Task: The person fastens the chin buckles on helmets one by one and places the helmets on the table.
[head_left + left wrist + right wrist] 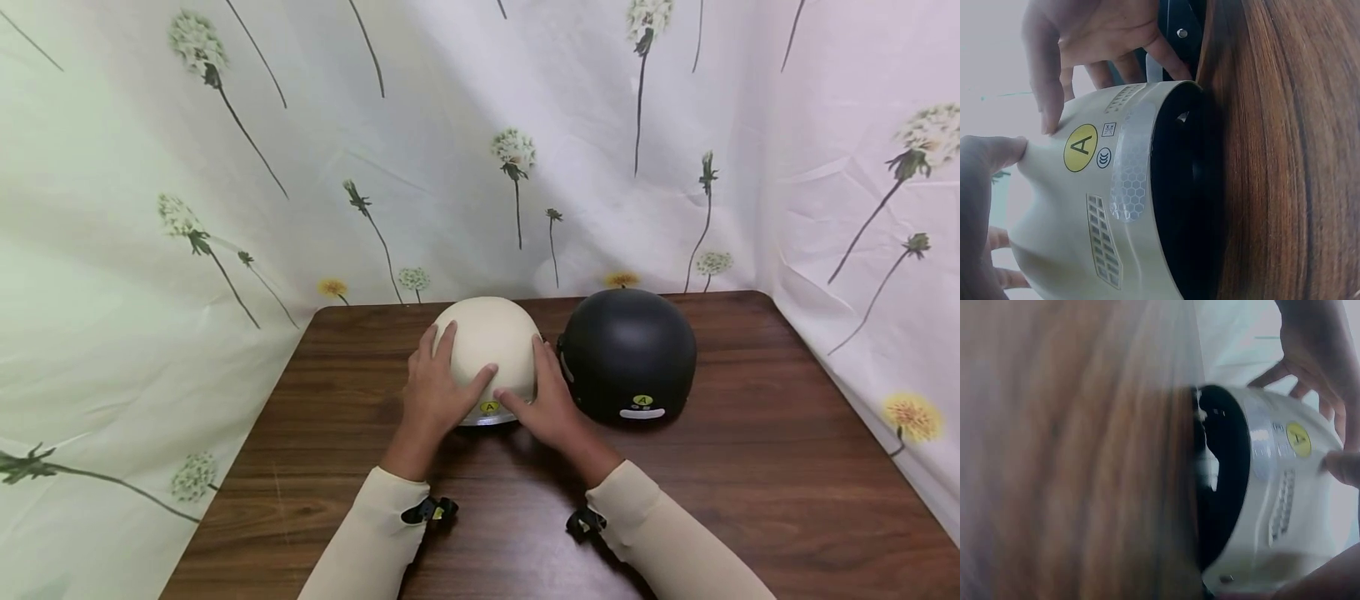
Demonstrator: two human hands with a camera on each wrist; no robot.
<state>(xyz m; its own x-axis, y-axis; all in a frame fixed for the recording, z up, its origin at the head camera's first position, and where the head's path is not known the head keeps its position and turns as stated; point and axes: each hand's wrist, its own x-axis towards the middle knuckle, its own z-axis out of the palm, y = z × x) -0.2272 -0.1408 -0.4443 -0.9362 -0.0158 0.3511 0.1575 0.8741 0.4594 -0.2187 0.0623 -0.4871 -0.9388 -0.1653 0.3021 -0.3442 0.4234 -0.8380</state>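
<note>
A cream half helmet (491,342) with a yellow "A" sticker and a reflective strip is dome up at the table's far middle. My left hand (438,392) holds its left side, fingers spread over the shell. On the right side, my right hand (551,400) holds it with the fingers along the shell. The two thumbs lie close together on the near face above the sticker. In the left wrist view, the shell's vents and dark rim opening (1188,187) show close to the wood. The far side of the shell is hidden.
A black half helmet (630,354) with its own yellow sticker sits just right of my right hand. Both helmets are on a dark wood-grain table (750,467). Behind and beside it hangs white cloth (450,167) printed with dandelions.
</note>
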